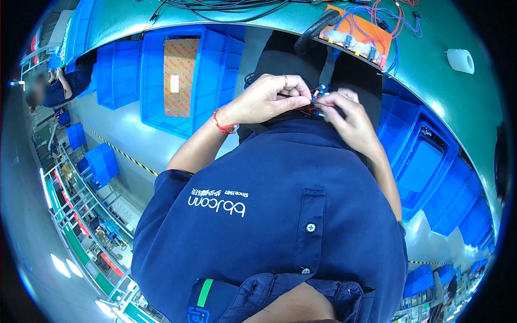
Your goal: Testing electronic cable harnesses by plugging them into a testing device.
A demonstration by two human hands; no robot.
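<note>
Over my lap, both hands work at a small bundle of thin red and black wires (307,109) with little blue and white connectors (321,89). My left hand (272,98), with a red bracelet (222,125) at its wrist, is closed, thumb and forefinger pinching the wires. Just to its right, my right hand (349,116) is closed too, its fingertips on the red and black strands. The fingertips of the two hands almost meet. Part of the bundle is hidden behind the fingers.
A green worktable (431,33) curves across the far side. On it lie an orange board (353,29) with coloured connectors, black cables (231,9) and a white roll (460,61). Blue crates (153,81) stand left, more blue bins (420,161) right. Another person (70,89) sits far left.
</note>
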